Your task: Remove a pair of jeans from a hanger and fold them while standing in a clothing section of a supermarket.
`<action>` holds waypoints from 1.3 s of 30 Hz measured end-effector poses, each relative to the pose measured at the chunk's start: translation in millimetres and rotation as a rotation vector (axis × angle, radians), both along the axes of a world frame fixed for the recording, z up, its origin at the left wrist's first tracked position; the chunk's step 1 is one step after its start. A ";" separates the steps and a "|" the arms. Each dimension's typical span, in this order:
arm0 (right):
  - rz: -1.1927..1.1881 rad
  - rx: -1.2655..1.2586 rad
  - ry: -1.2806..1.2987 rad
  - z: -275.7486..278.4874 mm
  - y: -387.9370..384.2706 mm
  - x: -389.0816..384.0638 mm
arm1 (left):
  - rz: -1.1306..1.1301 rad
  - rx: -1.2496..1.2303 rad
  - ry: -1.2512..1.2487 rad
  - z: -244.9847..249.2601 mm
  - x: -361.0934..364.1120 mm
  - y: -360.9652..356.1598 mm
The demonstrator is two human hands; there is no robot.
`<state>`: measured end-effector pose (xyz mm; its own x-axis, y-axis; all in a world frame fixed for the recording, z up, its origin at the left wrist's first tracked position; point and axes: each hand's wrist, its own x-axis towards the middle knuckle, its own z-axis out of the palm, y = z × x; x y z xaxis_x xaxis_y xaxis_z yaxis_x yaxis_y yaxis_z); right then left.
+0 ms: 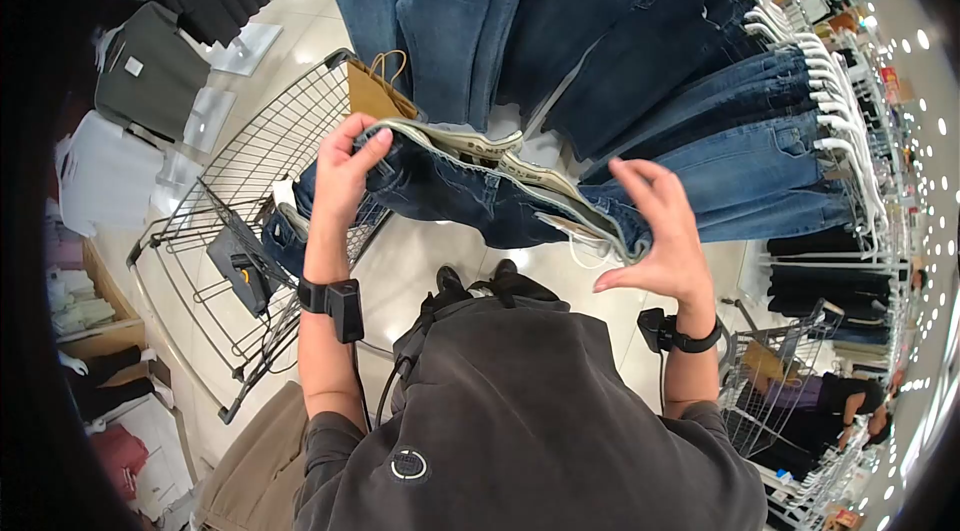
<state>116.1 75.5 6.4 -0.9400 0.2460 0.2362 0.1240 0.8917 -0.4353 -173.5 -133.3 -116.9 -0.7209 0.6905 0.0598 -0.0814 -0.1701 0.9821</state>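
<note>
I hold a pair of dark blue jeans (pixel 470 193) stretched out by the waistband in front of my chest. My left hand (pixel 345 171) grips one end of the waistband, fingers curled over the edge. At the other end, my right hand (pixel 660 231) pinches the band between thumb and fingers, with the other fingers spread. Both wrists carry black bands with small devices. The jeans hang slack between the hands, the light inner lining of the waistband showing.
A wire shopping cart (pixel 225 221) stands at my left, with jeans and a brown paper bag (pixel 375 91) in it. A rack of hanging jeans (pixel 740 111) on white hangers runs ahead and right. Another cart (pixel 770 381) and a person sit low right. Folded shirts lie far left.
</note>
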 end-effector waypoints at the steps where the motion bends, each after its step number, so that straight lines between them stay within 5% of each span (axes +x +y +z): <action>1: 0.040 0.041 -0.093 1.6 -5.6 -3.2 | 0.001 0.011 0.010 7.9 -5.1 -2.5; 6: -0.079 -0.139 -0.101 -51.3 6.4 -6.4 | 0.074 -0.063 0.146 26.4 -16.9 -3.2; 9: -0.261 -0.789 0.021 -55.2 13.3 -11.5 | 0.137 -0.190 0.282 13.9 -18.8 1.2; 13: -0.234 -1.278 0.158 -53.9 24.1 -26.7 | 0.107 -0.450 0.375 12.8 7.3 4.1; 17: -0.143 -1.496 0.192 -55.1 30.8 -30.6 | 0.226 -0.517 0.699 3.2 43.8 11.9; 23: -0.086 -1.751 0.201 -72.9 53.6 -28.0 | 0.309 -0.517 0.654 11.1 89.5 8.9; 26: -0.101 -1.822 0.182 -77.8 55.8 -27.7 | 0.143 -0.313 0.253 12.3 107.9 2.0; 29: -0.095 -1.818 0.180 -81.7 55.0 -28.3 | -0.102 -0.166 0.115 36.4 128.7 15.3; 39: -0.210 -1.462 0.158 -85.5 39.0 -2.1 | -0.326 -0.313 0.406 46.2 145.8 36.9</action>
